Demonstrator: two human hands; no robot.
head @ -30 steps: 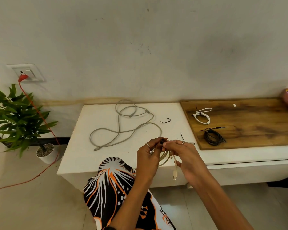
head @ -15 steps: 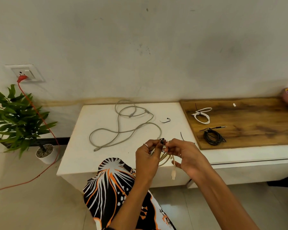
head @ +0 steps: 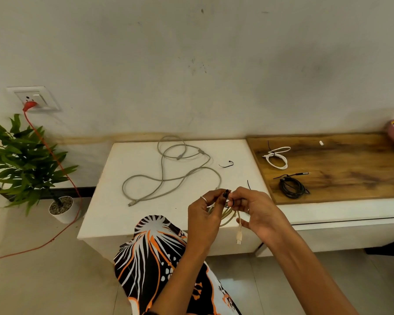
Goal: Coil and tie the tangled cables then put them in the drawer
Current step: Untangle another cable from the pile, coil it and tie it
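My left fingers (head: 216,196) are pinched shut on the top of the beige cable coil (head: 225,215), and just to their right the right fingers (head: 233,196) are closed on a small black tie (head: 226,194) at the same spot, both hands held out over the front edge of the white table (head: 100,214). The coil hangs below my grip, its connector end (head: 238,235) dangling free under the right hand (head: 257,212). I judge this cable light and floppy, ready to spring open, so the place to hold is where the loops bunch under the tie. Back on the table lies the grey cable (head: 168,171), loose and uncoiled; further right a spare black tie (head: 226,165), then the wooden board (head: 350,189) with a tied white cable (head: 276,156) and a black cable coil (head: 291,188). Whether my tie is threaded, I can't tell; my fingers hide it.
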